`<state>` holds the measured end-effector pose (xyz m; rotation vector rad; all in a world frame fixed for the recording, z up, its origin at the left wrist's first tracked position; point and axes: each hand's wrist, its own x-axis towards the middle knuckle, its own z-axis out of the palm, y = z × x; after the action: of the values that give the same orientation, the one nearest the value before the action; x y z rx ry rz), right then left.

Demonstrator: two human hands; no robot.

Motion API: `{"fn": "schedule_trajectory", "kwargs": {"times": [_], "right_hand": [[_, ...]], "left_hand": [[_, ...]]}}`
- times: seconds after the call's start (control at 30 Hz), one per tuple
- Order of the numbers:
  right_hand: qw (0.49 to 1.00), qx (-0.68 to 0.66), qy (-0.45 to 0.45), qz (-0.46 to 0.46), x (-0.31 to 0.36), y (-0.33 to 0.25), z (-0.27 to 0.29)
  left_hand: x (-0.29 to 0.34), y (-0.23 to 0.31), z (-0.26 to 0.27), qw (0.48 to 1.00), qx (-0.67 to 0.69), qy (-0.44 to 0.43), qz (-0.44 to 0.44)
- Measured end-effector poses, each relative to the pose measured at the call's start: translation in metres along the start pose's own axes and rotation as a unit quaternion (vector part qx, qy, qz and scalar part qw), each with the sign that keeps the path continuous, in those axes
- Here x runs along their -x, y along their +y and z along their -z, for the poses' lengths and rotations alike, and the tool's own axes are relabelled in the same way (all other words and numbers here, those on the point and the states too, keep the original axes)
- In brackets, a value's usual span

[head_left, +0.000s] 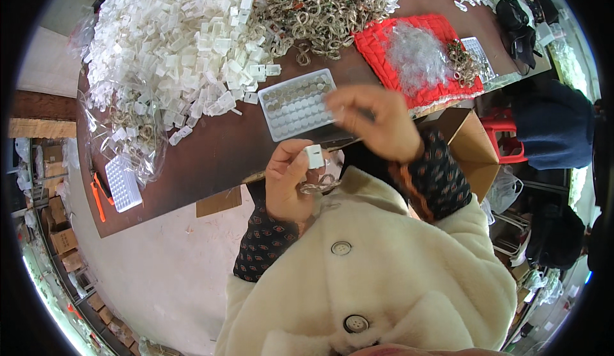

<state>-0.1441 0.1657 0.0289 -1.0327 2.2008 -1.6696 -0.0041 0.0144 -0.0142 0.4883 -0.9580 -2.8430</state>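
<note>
My left hand (288, 180) is closed around a small white plastic case (314, 156), held upright between thumb and fingers. A coil of thin clear-and-silver wire (322, 184) hangs beside the same hand, below the case. My right hand (378, 122) is raised at the right end of a pale tray (279, 132). Its fingertips are smeared by motion, so whether they pinch anything does not show. The tray has rows of round pockets; flat silver discs like button cells (294, 94) fill many of the far ones, and the nearer pockets look bare.
A heap of white plastic cases (173, 42) covers the table's left, with coiled wire bundles (320, 10) behind the tray. A red quilted cloth (371, 36) bears clear plastic bits. Orange-handled pliers (98, 199) lie beside another pocketed tray (123, 183). A cardboard box (476, 145) stands right.
</note>
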Motion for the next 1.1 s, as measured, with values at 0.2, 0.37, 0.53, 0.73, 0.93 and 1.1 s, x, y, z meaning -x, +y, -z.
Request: {"fn": "schedule_trajectory", "kwargs": {"times": [0.2,0.37,0.53,0.73,0.93,1.1], "right_hand": [[0.959,0.216,0.185,0.012,-0.083,0.062,0.034],[0.932,0.297,0.196,0.067,-0.113,0.082,0.025],[0.967,0.171,0.186,0.035,-0.113,0.070,0.028],[0.979,-0.048,0.183,-0.078,-0.066,0.051,0.053],[0.954,-0.236,0.065,-0.174,-0.004,0.024,0.040],[0.918,-0.323,-0.037,-0.228,0.036,-0.005,0.021]], "left_hand": [[-0.013,0.012,0.007,0.992,0.089,-0.074,0.044],[-0.017,0.009,0.013,0.997,0.047,-0.028,0.046],[-0.016,0.011,0.016,0.996,0.054,-0.025,0.060],[-0.011,0.010,0.008,0.999,0.016,-0.020,0.047],[-0.015,0.016,-0.003,0.992,-0.120,-0.014,0.024],[-0.013,0.019,-0.006,0.993,-0.110,-0.033,-0.022]]}}
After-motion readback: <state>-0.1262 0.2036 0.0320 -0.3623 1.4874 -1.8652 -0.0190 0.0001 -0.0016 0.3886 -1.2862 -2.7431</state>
